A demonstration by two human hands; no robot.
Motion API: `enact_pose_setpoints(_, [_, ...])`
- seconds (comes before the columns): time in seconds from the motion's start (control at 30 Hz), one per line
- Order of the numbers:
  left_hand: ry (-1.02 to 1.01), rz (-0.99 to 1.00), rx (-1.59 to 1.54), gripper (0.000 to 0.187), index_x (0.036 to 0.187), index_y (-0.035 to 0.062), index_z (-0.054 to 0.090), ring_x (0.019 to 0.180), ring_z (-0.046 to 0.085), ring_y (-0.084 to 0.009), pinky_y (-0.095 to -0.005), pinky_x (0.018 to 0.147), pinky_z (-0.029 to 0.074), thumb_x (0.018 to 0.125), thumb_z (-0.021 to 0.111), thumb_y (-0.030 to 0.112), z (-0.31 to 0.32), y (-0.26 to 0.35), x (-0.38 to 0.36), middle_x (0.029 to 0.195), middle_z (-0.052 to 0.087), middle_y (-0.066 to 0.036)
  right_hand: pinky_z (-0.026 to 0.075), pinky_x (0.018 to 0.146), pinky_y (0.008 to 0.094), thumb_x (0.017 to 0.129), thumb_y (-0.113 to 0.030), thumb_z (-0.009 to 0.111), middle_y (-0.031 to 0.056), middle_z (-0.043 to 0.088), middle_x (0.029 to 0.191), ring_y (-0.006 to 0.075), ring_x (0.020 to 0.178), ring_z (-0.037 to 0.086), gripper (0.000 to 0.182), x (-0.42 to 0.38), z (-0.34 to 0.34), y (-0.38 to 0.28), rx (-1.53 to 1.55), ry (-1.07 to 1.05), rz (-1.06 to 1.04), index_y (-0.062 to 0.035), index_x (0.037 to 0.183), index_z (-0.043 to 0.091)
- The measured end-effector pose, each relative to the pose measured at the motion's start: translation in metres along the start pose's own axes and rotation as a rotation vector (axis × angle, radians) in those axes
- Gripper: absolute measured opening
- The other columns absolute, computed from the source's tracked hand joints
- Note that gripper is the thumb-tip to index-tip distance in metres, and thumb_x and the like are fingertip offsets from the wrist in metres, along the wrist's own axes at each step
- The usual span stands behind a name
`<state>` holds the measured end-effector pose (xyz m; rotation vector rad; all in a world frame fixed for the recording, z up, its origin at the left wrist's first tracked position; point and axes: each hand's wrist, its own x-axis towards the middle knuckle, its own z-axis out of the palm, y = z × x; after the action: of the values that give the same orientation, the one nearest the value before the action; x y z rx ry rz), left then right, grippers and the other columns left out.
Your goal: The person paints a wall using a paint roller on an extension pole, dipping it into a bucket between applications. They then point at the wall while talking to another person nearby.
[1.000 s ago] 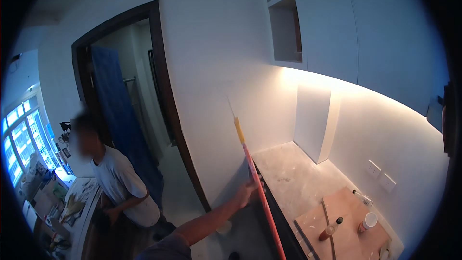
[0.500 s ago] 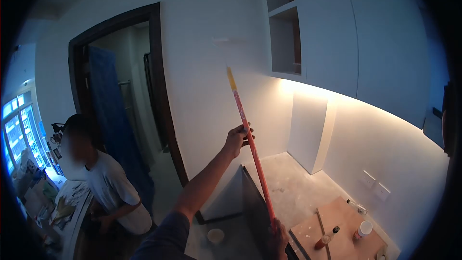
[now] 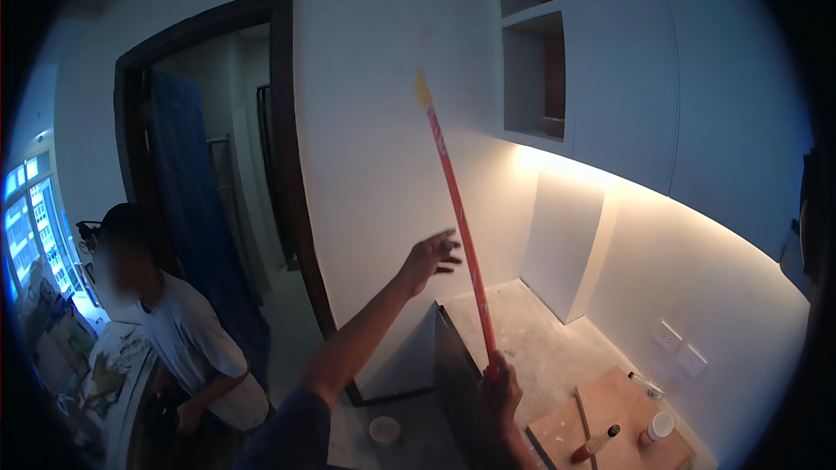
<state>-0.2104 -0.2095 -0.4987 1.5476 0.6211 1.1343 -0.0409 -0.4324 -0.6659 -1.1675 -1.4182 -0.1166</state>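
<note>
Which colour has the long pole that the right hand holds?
Red long pole with yellow upper end, head view.

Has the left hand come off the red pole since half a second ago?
Yes. The left hand now spreads open just left of the red pole; only the right hand grips it.

Red pole (image 3: 459, 226) with yellow tip, near-upright, leaning against white wall

One head-worn fisheye view looks forward, seemingly tilted slightly upward, at the wall (image 3: 383, 122) nearby.
</note>
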Motion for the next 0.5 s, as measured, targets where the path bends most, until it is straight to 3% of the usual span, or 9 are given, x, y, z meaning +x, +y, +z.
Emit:
enact_pose_setpoints(0.03, [-0.037,-0.019,0.043,0.046,0.144,0.0076,0.042,0.1,0.063,-0.0197,-0.038,0.086,0.052,0.102,0.05,0.024,-0.005,-0.013,-0.012,0.124,0.058,-0.009,0.05,0.061,0.0477,0.09,-0.004,0.059,0.0206,0.062,0.092,0.0405,0.076,0.064,0.046,0.016,0.001,-0.006,0.015,-0.001,0.005,-0.0075,0.135,0.048])
enact_pose_setpoints(0.13, [-0.011,-0.159,0.03,0.043,0.139,0.0059,0.048,0.095,0.063,-0.018,-0.0345,0.08,0.052,0.101,0.053,0.026,-0.029,-0.073,-0.048,0.118,0.061,-0.007,0.051,0.057,0.0431,0.092,-0.003,0.056,0.0171,0.061,0.087,0.0328,0.067,0.064,0.045,0.067,-0.002,-0.028,0.063,-0.02,-0.02,-0.0062,0.136,0.048])
enact_pose_setpoints(0.2, [-0.031,-0.237,-0.059,0.03,0.119,0.0071,0.061,0.086,0.065,-0.0146,-0.0307,0.076,0.052,0.099,0.057,0.029,-0.054,-0.129,-0.078,0.097,0.065,-0.002,0.05,0.052,0.0376,0.094,-0.003,0.054,0.0141,0.059,0.084,0.0251,0.06,0.064,0.045,0.101,0.0,-0.037,0.082,0.001,-0.07,-0.006,0.138,0.047])
enact_pose_setpoints(0.23, [0.042,-0.331,-0.092,0.026,0.116,0.0078,0.062,0.085,0.065,-0.0145,-0.0309,0.074,0.053,0.099,0.058,0.028,-0.068,-0.165,-0.096,0.095,0.064,-0.001,0.05,0.052,0.0367,0.094,-0.004,0.054,0.0138,0.058,0.083,0.0244,0.059,0.063,0.045,0.12,0.001,-0.038,0.058,0.033,-0.143,-0.0058,0.139,0.047])
enact_pose_setpoints(0.37, [0.318,-0.56,-0.109,0.028,0.119,0.0094,0.061,0.083,0.066,-0.0157,-0.0337,0.069,0.056,0.096,0.063,0.025,-0.108,-0.301,-0.207,0.098,0.066,-0.003,0.049,0.052,0.0368,0.094,-0.003,0.055,0.0143,0.058,0.083,0.0253,0.06,0.063,0.045,0.189,0.001,-0.065,0.007,0.079,-0.23,-0.0042,0.138,0.048])
enact_pose_setpoints(0.4, [0.406,-0.642,-0.076,0.024,0.114,0.0088,0.063,0.078,0.066,-0.0161,-0.0347,0.066,0.056,0.096,0.062,0.024,-0.112,-0.323,-0.239,0.093,0.067,-0.004,0.05,0.053,0.0374,0.093,-0.002,0.056,0.0153,0.059,0.084,0.028,0.063,0.064,0.045,0.207,0.003,-0.071,-0.027,0.123,-0.289,-0.0037,0.138,0.049])
enact_pose_setpoints(0.43, [0.443,-0.659,-0.109,0.02,0.108,0.0072,0.065,0.072,0.065,-0.0166,-0.0353,0.061,0.055,0.096,0.061,0.024,-0.131,-0.382,-0.272,0.087,0.067,-0.005,0.051,0.056,0.039,0.093,-0.002,0.055,0.0169,0.06,0.086,0.0307,0.066,0.064,0.044,0.223,0.0,-0.087,-0.007,0.128,-0.303,-0.003,0.137,0.049])
enact_pose_setpoints(0.47, [0.374,-0.663,0.022,0.021,0.105,0.004,0.067,0.081,0.067,-0.019,-0.0354,0.064,0.055,0.094,0.064,0.021,-0.15,-0.424,-0.309,0.091,0.068,-0.008,0.051,0.058,0.0392,0.093,-0.001,0.056,0.0177,0.061,0.086,0.0312,0.067,0.065,0.044,0.239,0.002,-0.093,-0.025,0.134,-0.305,-0.0024,0.137,0.049])
enact_pose_setpoints(0.5, [0.239,-0.646,-0.312,0.015,0.096,0.0028,0.069,0.074,0.066,-0.0177,-0.0334,0.061,0.053,0.092,0.065,0.017,-0.17,-0.434,-0.341,0.083,0.068,-0.008,0.052,0.06,0.0393,0.093,-0.001,0.056,0.0186,0.062,0.087,0.0317,0.069,0.065,0.044,0.256,0.003,-0.099,-0.042,0.141,-0.308,-0.0018,0.136,0.049])
